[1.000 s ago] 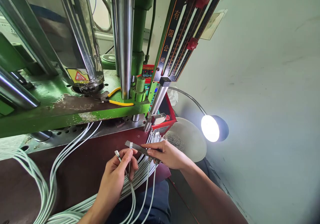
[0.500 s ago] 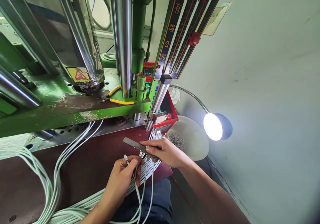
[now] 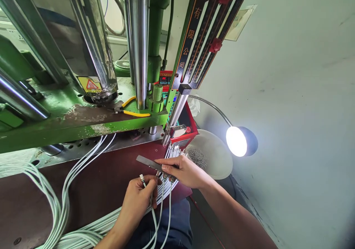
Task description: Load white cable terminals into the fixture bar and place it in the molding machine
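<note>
My right hand (image 3: 181, 169) is closed round a flat metal bar (image 3: 145, 162), whose bare end points to the left. White cables (image 3: 170, 199) hang from the bar's lower edge, their connector ends at the metal. Just left of it, my left hand (image 3: 141, 195) pinches white cables with small connectors. One connector (image 3: 142, 178) sticks up above the left fingers; another, by the fingertips, is close to the bar's edge, and I cannot tell whether it touches. Behind both hands lies a bundle of white cables (image 3: 163, 192) with connector ends at the table's edge.
A green press (image 3: 133, 121) stands over the dark red table (image 3: 111, 177). Yellow-handled pliers (image 3: 135, 113) lie on its ledge. More white cables (image 3: 65, 189) run along the left. At right are a lit lamp (image 3: 237, 141) and a pale tub (image 3: 219, 156) of metallic scraps.
My left hand has shifted slightly right with its cables, and a connector at its fingertips now shows nearer the bar. My right hand and the bar have hardly moved.
</note>
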